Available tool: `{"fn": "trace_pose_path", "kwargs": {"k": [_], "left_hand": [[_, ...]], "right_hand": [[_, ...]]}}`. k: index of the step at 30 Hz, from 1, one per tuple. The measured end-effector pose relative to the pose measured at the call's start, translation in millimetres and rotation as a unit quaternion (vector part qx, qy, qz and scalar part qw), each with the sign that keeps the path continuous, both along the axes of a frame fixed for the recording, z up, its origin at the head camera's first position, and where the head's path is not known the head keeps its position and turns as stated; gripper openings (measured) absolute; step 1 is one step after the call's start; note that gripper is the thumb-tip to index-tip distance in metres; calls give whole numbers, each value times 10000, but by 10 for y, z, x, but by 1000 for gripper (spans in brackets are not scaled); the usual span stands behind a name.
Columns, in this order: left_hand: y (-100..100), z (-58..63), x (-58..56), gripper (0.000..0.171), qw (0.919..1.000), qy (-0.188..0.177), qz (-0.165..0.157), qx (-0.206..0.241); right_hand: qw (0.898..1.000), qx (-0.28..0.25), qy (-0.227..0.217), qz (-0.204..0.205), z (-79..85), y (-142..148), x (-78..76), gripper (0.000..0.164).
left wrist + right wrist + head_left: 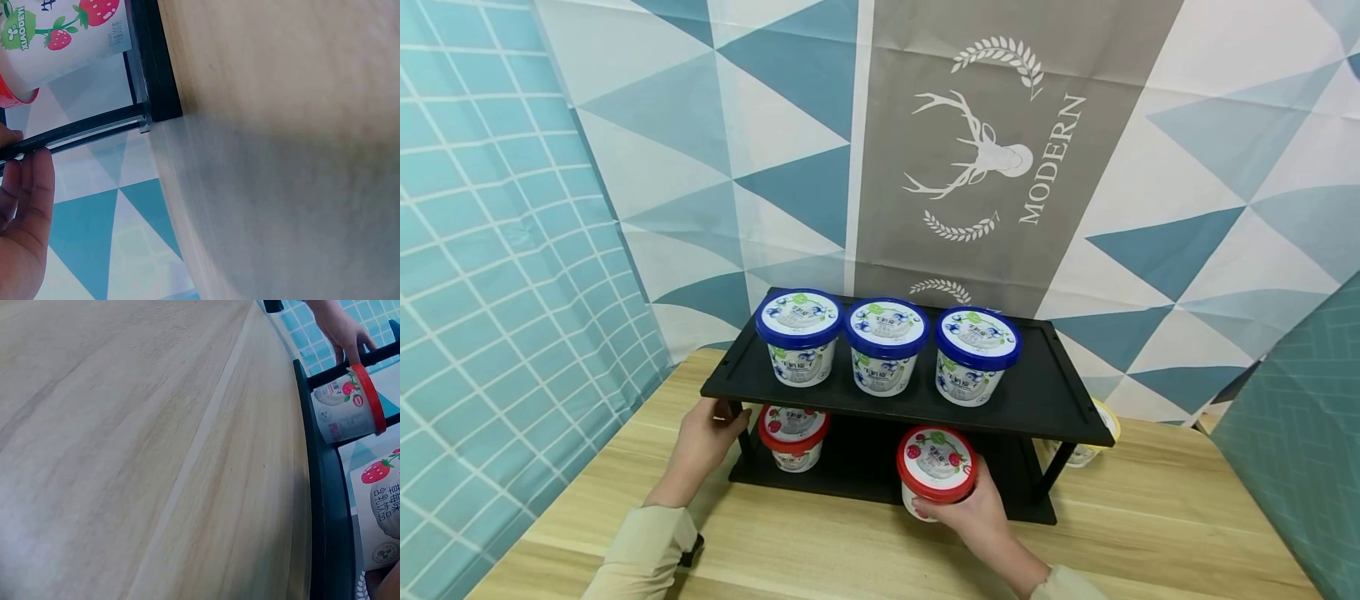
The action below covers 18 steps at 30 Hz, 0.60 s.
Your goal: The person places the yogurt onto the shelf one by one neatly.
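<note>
A black two-tier rack (pixel 1041 400) stands on the wooden table. At its left end, my left hand (pixel 703 437) holds a front upright between thumb and fingers; the left wrist view shows the hand (pixel 25 219) and the post (pixel 94 125) closely. My right hand (pixel 973 512) grips a red-lidded strawberry tub (pixel 936 467) from its right side, at the front of the lower tier. In the right wrist view that tub (pixel 381 506) is cut off by the frame edge. A second red-lidded tub (pixel 793 433) sits on the lower tier's left end, near my left hand.
Three blue-lidded tubs (pixel 887 342) stand in a row on the upper tier. Behind the rack's right end, a yellow-lidded tub (pixel 1105 421) is partly hidden. Patterned cloth (pixel 797 167) hangs behind, and the wooden table (pixel 820 542) extends in front.
</note>
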<state>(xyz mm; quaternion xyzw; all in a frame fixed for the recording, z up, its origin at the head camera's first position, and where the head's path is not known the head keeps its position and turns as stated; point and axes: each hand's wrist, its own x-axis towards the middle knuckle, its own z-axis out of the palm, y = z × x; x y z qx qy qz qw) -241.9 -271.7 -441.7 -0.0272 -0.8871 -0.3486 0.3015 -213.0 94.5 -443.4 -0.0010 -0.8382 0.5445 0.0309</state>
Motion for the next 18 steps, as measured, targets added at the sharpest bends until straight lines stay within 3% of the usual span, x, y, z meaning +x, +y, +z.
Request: {"fn": "trace_pose_path", "kwargs": {"k": [18], "left_hand": [[-5,10,6,31,10000,-40,-43,-38]], "right_hand": [[9998,-96,157,104,-40,-176,-64,94]]}}
